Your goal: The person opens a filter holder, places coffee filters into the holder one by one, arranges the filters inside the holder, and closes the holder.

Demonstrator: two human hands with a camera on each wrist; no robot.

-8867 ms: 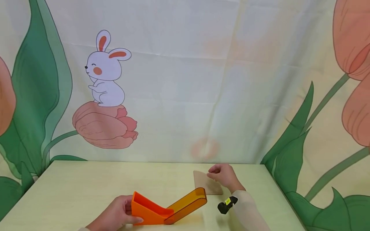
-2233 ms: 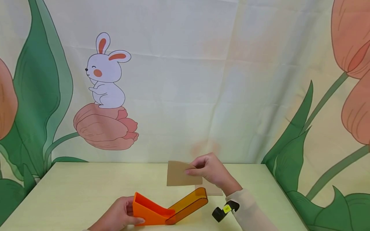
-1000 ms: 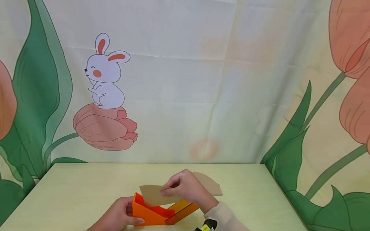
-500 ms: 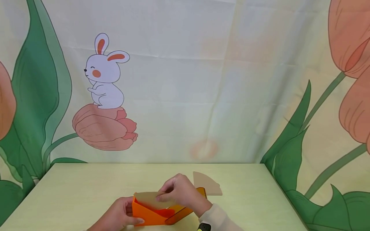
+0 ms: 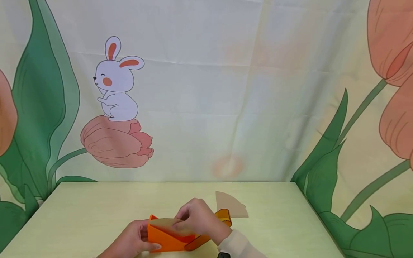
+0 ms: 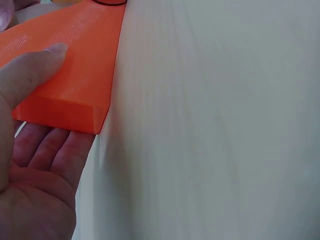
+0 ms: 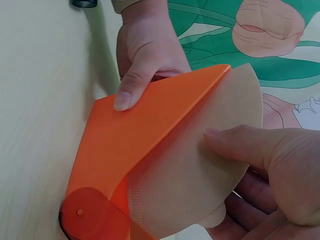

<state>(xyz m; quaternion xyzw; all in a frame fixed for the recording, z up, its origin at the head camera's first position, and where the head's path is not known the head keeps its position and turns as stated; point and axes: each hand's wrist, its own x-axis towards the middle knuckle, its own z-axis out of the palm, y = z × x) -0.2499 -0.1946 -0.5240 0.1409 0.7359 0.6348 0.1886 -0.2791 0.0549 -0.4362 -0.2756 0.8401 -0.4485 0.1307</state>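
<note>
Two hands work at an orange holder [image 5: 165, 241] at the near part of a pale surface [image 5: 96, 204]. The left hand [image 5: 130, 238] grips the holder's tall end, the thumb lying along one broad side and the other fingers passing behind. The right hand [image 5: 198, 221] pinches a brown paper piece [image 7: 227, 107] between thumb and fingers. The paper stands partly inside the holder's open slot, its rounded edge projecting above the sloping rim; in the right wrist view, a crimped seam shows near the hinge. A translucent amber cover [image 5: 224, 215], joined to the holder's low end by a round pivot, slants upward to the right, partly hidden by the right hand. Behind it, a second paper piece [image 5: 229, 206], fan-shaped, lies flat on the surface. A printed backdrop [image 5: 193, 89] bears a white rabbit [image 5: 120, 104] seated on a pink tulip [image 5: 109, 141].
</note>
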